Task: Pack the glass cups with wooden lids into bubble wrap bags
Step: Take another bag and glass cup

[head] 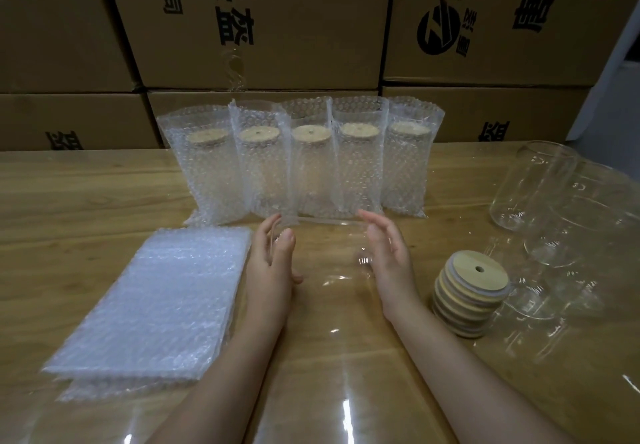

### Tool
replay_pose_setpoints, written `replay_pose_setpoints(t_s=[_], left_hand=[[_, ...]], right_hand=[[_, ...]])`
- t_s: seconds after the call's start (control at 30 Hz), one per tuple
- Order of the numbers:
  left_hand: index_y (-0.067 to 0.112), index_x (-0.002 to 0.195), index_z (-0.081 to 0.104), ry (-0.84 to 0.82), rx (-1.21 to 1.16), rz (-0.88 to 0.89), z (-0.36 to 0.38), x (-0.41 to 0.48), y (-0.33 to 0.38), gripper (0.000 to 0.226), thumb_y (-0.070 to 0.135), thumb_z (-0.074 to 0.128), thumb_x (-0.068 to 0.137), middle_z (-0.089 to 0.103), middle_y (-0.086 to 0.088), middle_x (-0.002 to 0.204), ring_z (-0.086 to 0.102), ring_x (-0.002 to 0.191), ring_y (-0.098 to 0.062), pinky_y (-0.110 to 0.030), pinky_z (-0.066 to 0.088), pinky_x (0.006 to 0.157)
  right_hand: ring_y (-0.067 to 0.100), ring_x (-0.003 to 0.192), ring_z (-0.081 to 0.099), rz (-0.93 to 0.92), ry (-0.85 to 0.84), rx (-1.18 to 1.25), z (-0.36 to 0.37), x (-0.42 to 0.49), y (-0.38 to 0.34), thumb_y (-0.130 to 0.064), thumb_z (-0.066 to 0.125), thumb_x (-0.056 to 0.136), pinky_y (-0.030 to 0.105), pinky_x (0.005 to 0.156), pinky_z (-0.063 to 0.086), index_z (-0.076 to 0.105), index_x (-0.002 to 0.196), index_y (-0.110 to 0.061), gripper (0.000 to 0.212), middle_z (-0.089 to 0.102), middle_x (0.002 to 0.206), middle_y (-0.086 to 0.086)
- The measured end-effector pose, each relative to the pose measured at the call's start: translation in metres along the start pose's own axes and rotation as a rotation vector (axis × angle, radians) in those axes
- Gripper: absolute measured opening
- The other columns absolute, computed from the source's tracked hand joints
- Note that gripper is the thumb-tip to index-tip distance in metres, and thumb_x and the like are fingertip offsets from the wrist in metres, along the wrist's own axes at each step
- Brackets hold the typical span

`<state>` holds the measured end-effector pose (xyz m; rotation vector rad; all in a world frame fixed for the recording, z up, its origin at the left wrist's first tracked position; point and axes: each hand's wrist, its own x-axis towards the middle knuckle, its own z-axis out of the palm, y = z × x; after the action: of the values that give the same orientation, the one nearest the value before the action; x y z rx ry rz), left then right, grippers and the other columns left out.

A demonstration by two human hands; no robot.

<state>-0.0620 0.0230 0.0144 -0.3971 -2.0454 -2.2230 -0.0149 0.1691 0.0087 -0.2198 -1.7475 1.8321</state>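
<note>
Bubble wrap bags (149, 305) are piled flat at the far left of the wooden table (86, 194), with the lower ones poking out a bit at the near edge. Next over, the left hand (273, 267) is held up on its edge, fingers pretty much straight and pointing away, thumb sticking out toward the middle. It's set against the left side of a clear glass cup (329, 253) that's honestly hard to make out, since only the far rim and a few glints give it away. Whether the cup is resting on the table or lifted can't be told.

Behind the hands, five packed cups (294, 163) are stood upright in a row, each in its own bubble bag with the wooden lid showing through and the bag top left open. Cardboard boxes (277, 21) with black print are stacked behind the table.

The right hand (388, 253) is mirrored on the cup's other side — flat, fingers straight, nothing curled around anything. Just right of it, a stack of wooden lids (469, 294) is seen leaning slightly, a small hole in the top one. Farthest right, bare glass cups (533, 184) are grouped without lids; the count can't be told.
</note>
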Motion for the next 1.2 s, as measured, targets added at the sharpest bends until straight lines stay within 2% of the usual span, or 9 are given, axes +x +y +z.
replay_pose_setpoints(t_s=[0.07,0.2,0.3,0.43,0.6,0.73,0.87,1.0,1.2], left_hand=[[0.046,0.113,0.051,0.009,-0.057,-0.020,0.000,0.004,-0.001,0.048,0.066,0.048,0.069,0.059,-0.008,0.126,0.063,0.080,-0.032,-0.019,0.047,0.055],[0.047,0.120,0.047,0.012,-0.068,-0.052,-0.003,0.010,-0.007,0.057,0.071,0.043,0.068,0.065,0.006,0.114,0.065,0.055,-0.015,-0.027,0.049,0.053],[0.051,0.121,0.044,-0.020,-0.059,-0.061,-0.003,0.011,-0.009,0.057,0.070,0.044,0.068,0.065,0.009,0.116,0.069,0.062,-0.017,-0.038,0.055,0.060],[0.049,0.113,0.048,-0.048,-0.126,-0.137,-0.001,0.013,-0.009,0.041,0.059,0.046,0.073,0.059,0.011,0.128,0.069,0.096,-0.010,-0.027,0.055,0.075],[0.043,0.123,0.052,0.006,-0.087,-0.079,-0.006,0.014,-0.018,0.042,0.053,0.044,0.083,0.052,0.016,0.137,0.046,0.130,-0.007,-0.041,0.034,0.113],[0.049,0.121,0.051,0.000,-0.105,-0.026,-0.005,0.011,-0.020,0.038,0.042,0.051,0.084,0.055,0.036,0.123,0.049,0.123,0.006,-0.034,0.038,0.110],[0.036,0.134,0.046,-0.006,-0.120,-0.017,-0.003,0.011,-0.021,0.049,0.046,0.047,0.086,0.055,0.021,0.133,0.053,0.122,-0.001,-0.034,0.043,0.106],[0.029,0.131,0.048,-0.019,-0.170,-0.055,-0.001,0.014,-0.017,0.046,0.049,0.041,0.091,0.063,0.014,0.120,0.064,0.108,-0.007,-0.022,0.053,0.081],[0.028,0.108,0.058,-0.018,-0.292,-0.145,0.000,0.015,-0.016,0.027,0.040,0.035,0.101,0.067,0.006,0.115,0.070,0.098,-0.013,-0.022,0.055,0.067]], right_hand=[[0.018,0.094,0.067,0.117,-0.048,0.052,0.001,0.000,-0.004,-0.053,0.053,0.079,0.031,0.070,0.057,0.057,0.110,-0.036,0.036,0.065,0.114,-0.003],[0.001,0.047,0.055,0.098,-0.062,-0.023,0.004,-0.001,-0.005,-0.072,0.048,0.064,0.015,0.037,0.035,0.052,0.107,-0.043,0.052,0.064,0.098,0.014],[0.005,0.055,0.051,0.066,-0.030,-0.011,0.004,-0.002,-0.004,-0.070,0.051,0.064,0.013,0.038,0.034,0.052,0.104,-0.042,0.049,0.062,0.105,0.016],[0.018,0.077,0.050,0.014,-0.029,-0.021,0.004,-0.004,-0.003,-0.063,0.056,0.065,0.018,0.046,0.044,0.049,0.110,-0.041,0.051,0.056,0.113,0.009],[0.032,0.085,0.055,-0.016,0.000,-0.018,0.006,-0.003,-0.003,-0.038,0.062,0.075,0.050,0.071,0.053,0.045,0.113,-0.036,0.041,0.049,0.103,-0.005],[0.048,0.109,0.053,-0.027,0.024,-0.017,0.007,-0.004,-0.004,-0.032,0.062,0.076,0.062,0.085,0.048,0.044,0.115,-0.037,0.043,0.049,0.114,0.000],[0.041,0.111,0.055,-0.068,0.029,-0.022,0.007,-0.004,-0.004,-0.044,0.065,0.074,0.061,0.084,0.050,0.042,0.118,-0.035,0.051,0.048,0.121,0.000],[0.021,0.077,0.064,-0.065,0.008,0.040,0.006,-0.002,-0.003,-0.047,0.061,0.073,0.041,0.063,0.056,0.044,0.116,-0.034,0.048,0.049,0.115,-0.001],[0.004,0.053,0.048,-0.085,0.004,0.015,0.001,-0.003,-0.003,-0.055,0.056,0.068,0.017,0.047,0.040,0.052,0.109,-0.036,0.046,0.053,0.095,-0.015]])
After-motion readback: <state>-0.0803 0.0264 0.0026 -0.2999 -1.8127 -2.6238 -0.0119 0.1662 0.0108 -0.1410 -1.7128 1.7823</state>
